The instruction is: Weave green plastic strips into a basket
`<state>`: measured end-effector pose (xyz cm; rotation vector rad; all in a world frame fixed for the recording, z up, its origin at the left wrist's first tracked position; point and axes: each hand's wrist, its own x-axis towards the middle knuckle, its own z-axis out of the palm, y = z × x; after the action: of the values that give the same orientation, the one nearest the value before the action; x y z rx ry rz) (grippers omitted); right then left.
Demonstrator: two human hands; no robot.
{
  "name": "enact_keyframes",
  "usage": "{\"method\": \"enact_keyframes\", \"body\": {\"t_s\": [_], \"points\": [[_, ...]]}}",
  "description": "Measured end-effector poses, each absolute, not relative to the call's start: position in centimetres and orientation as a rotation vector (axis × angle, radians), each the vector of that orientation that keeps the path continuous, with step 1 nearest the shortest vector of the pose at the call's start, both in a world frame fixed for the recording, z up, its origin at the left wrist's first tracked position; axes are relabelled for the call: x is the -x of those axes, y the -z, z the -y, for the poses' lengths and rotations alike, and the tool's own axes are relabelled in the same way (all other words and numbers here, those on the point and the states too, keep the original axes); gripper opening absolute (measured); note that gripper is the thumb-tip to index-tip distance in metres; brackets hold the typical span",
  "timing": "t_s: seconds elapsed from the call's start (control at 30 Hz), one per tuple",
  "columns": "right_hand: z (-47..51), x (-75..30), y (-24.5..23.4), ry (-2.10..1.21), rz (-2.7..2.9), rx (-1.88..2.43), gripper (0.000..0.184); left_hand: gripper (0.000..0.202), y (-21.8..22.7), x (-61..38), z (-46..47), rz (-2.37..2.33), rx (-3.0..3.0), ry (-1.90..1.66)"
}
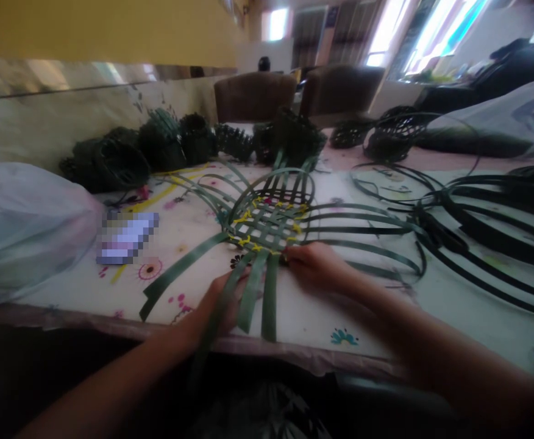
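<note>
A flat woven mat of green strips (267, 227), edged with yellow cord (244, 241), lies on the flowered tablecloth (303, 317). Long loose strips fan out from it on all sides. My left hand (221, 302) sits under the near strips, fingers curled round one green strip (253, 292). My right hand (313, 262) pinches the mat's near right corner where the yellow cord runs; what its fingertips hold is too small to name.
Several dark woven baskets (157, 146) line the table's far side. Coils of dark strips (477, 213) lie to the right, a white plastic bag (24, 225) to the left, a blurred packet (127, 238) beside it. Brown chairs (254, 94) stand behind.
</note>
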<state>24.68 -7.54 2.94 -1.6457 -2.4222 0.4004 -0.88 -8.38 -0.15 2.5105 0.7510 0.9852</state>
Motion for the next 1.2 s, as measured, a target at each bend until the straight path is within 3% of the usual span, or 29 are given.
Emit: {"method": "enact_keyframes", "body": {"t_s": [0.13,0.37,0.5,0.63,0.77,0.93,1.2], "points": [[7.5,-24.7,-3.1,-0.437,2.400,1.628,0.013,0.037,0.2,-2.4,8.2,-0.916,-2.433,-1.055],[7.5,-24.8,-3.2,-0.456,2.393,1.646,0.016,0.024,-0.6,-4.4,6.3,-0.854,-2.531,-1.132],[7.5,-24.7,-3.4,-0.431,2.391,1.697,0.019,0.029,-0.4,-5.2,5.2,-0.754,-2.631,-1.020],[7.7,-24.7,-3.7,-0.431,2.384,1.664,0.019,0.017,-0.6,-6.0,3.8,-0.931,-2.687,-0.793],[7.7,-24.5,-3.7,-0.264,2.449,1.754,0.020,0.021,-1.3,-6.2,2.6,-0.938,-2.605,-0.656],[7.5,-24.7,-3.5,-0.163,2.490,1.846,0.024,0.011,-1.4,-6.1,2.2,-0.843,-2.490,-0.669],[8.0,-26.8,-5.4,-0.328,2.560,1.627,0.017,0.006,-0.8,-6.8,2.7,-0.798,-2.442,-0.807]]}}
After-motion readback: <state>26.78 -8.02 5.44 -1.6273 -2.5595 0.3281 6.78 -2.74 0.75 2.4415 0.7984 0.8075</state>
